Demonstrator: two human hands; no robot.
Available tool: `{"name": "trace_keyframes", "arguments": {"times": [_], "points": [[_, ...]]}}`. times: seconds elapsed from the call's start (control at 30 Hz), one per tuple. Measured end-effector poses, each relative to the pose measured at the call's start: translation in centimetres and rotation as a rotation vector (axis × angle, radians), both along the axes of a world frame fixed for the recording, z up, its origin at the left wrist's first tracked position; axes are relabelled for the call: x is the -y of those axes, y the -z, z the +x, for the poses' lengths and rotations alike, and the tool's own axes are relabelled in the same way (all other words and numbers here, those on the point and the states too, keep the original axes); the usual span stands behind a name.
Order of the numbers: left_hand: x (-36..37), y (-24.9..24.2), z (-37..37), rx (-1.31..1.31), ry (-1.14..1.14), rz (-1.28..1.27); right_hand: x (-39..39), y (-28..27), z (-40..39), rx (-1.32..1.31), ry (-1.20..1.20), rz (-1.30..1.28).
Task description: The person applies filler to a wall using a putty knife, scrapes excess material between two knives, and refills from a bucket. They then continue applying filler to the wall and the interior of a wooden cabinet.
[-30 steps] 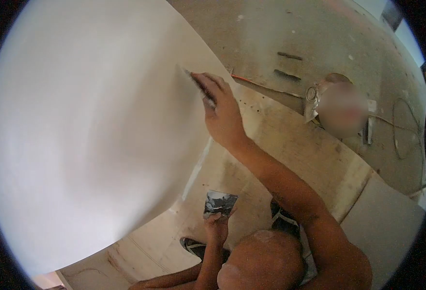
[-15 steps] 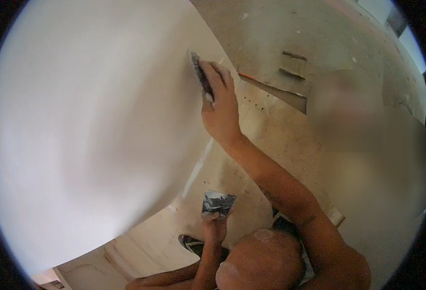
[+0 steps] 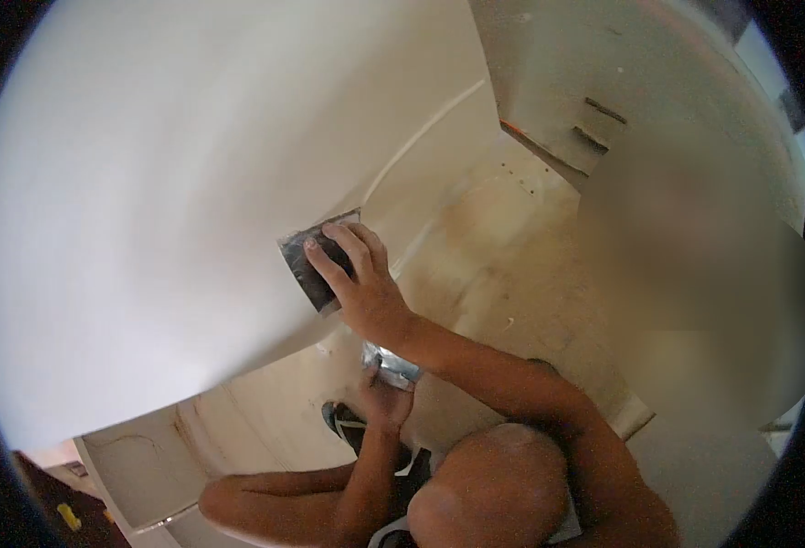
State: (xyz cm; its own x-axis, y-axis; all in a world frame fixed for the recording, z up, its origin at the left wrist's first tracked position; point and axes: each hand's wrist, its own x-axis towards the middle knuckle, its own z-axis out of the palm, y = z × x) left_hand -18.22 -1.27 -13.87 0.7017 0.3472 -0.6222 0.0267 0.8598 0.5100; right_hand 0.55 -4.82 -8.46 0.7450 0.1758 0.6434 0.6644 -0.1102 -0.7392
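My right hand (image 3: 366, 283) is closed on a wide, dark putty blade (image 3: 304, 272), its fingers spread over the blade's back. The blade lies against a large, smooth white surface (image 3: 174, 201), near that surface's lower right edge. Just below, my left hand (image 3: 386, 402) grips a smaller metal scraper (image 3: 393, 365) with greyish smears on it. The right forearm partly hides this scraper. A pale curved line (image 3: 421, 132) runs up and right from the dark blade.
My bent knee (image 3: 494, 484) and a foot in a dark sandal (image 3: 346, 425) are below. A blurred person (image 3: 695, 274) is at the right. Dark strips (image 3: 605, 110) lie on the dusty floor (image 3: 549, 55) at the upper right. A light-framed box (image 3: 147, 457) stands at lower left.
My right hand has moved down and left with the dark blade, whose broad face now shows. My left hand and scraper have shifted slightly up and left. The view has shifted too.
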Motion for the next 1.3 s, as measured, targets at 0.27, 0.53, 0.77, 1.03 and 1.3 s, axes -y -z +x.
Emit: {"name": "trace_keyframes", "arguments": {"times": [0.27, 0.53, 0.77, 1.03, 1.3], "points": [[-1.7, -0.9, 1.7, 0.214, -0.032, -0.199, 6.9, -1.8, -0.9, -0.246, -0.436, -0.016], [0.1, -7.7, 8.3, 0.421, 0.293, -0.255, 12.3, 1.6, -2.1, -0.224, -0.542, -0.224], [0.2, -9.0, 10.7, 0.381, 0.26, 0.544, 15.3, 2.6, 0.4, -1.074, -0.061, 0.578], [1.6, -12.7, 16.1, 0.83, 0.96, 1.836, 16.4, -0.4, -0.9, -1.727, -0.609, 1.224], [-1.2, -11.7, 14.5, 0.482, 1.594, 2.074, 19.7, 2.4, 5.1, -1.227, -0.216, 0.948]]}}
